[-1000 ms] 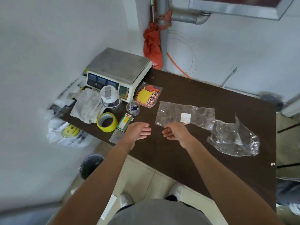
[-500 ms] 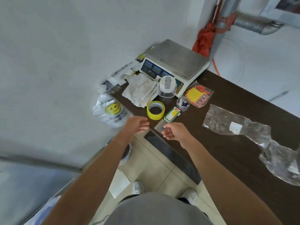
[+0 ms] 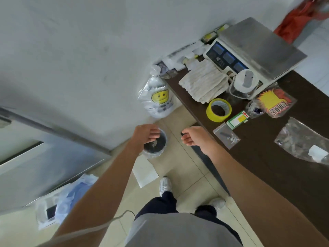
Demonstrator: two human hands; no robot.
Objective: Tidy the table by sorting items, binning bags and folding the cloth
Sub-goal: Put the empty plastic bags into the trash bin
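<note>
My left hand (image 3: 147, 134) hangs with fingers apart over a small round bin (image 3: 157, 146) with a dark liner on the floor. My right hand (image 3: 195, 138) is beside it, just off the corner of the dark table (image 3: 267, 166), fingers curled; a tiny dark speck shows at its thumb tip. On the table lie a white cloth (image 3: 204, 82), a yellow tape roll (image 3: 219, 110), a green box (image 3: 237, 120), a small zip bag (image 3: 226, 136), a clear plastic bag (image 3: 302, 139) and a yellow-red label packet (image 3: 275, 102).
A weighing scale (image 3: 258, 49) and a clear lidded container (image 3: 243, 82) stand at the table's far end. A smiley-face bag (image 3: 159, 98) hangs off the table's corner by the wall. White paper (image 3: 145, 172) and a blue bag (image 3: 76, 191) lie on the floor.
My view has swung left and down from the tabletop to the floor. Both hands have moved off the table's edge, and the left hand is now over the bin.
</note>
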